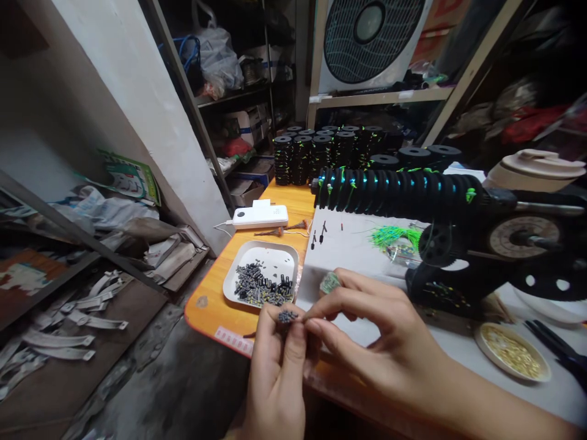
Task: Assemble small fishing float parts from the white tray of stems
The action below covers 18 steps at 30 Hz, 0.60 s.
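My left hand (pixel 280 373) is closed in front of the table edge, holding a small cluster of dark grey bead-like pieces (pixel 287 316) between thumb and fingers. Against its fingertips, the thumb and index finger of my right hand (pixel 373 324) are pinched together. What lies in that pinch is too small to make out. A pale green bundle (pixel 329 282) shows at the curled fingers of my right hand; whether they grip it, I cannot tell. Just beyond my left hand, a white tray (pixel 229 278) holds many small grey, black and yellowish pieces.
A black spool machine (pixel 398 192) wound with green-tipped line stands at right. Black spools (pixel 302 160) fill the table's back. Bright green strands (pixel 397 237) lie on white paper. A dish of golden pieces (pixel 511 351) sits by dark-handled pliers (pixel 557 348). A white power bank (pixel 260 216) lies behind the tray.
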Available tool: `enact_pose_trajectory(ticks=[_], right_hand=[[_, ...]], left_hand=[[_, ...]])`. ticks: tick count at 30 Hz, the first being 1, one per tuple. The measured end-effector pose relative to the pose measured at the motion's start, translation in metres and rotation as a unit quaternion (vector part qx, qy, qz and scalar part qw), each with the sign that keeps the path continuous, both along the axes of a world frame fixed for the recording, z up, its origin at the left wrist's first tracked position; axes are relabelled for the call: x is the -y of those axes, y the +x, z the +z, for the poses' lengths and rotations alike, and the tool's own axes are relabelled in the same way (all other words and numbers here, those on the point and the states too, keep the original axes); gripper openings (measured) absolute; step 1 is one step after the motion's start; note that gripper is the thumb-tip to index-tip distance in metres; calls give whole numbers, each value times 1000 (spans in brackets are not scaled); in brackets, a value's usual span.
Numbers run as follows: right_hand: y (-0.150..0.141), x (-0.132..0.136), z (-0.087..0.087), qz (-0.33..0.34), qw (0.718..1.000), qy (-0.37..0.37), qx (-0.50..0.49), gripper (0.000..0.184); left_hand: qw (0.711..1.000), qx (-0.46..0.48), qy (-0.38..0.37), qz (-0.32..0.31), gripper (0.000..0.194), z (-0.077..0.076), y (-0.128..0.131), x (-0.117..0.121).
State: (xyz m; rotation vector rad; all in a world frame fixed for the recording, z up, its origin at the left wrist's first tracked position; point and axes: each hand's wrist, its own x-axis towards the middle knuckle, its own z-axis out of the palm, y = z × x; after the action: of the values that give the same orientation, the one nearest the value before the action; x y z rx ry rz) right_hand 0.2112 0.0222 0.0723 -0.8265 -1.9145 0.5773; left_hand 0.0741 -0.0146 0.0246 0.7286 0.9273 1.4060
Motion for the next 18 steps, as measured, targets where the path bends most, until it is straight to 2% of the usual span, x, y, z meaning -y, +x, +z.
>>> enact_pose_trajectory(ticks=[4, 10, 18], right_hand=[[2, 0, -2, 16, 1000, 1, 18, 13], [5, -5, -7, 9, 993, 60, 104, 15], [3, -1, -7, 13, 990, 58, 125, 14]], left_hand=[[998, 58, -8, 38, 21, -1, 2, 0], [994, 2, 73, 86, 25, 2, -6, 1], [990, -45, 110, 74, 23, -5, -9, 2]])
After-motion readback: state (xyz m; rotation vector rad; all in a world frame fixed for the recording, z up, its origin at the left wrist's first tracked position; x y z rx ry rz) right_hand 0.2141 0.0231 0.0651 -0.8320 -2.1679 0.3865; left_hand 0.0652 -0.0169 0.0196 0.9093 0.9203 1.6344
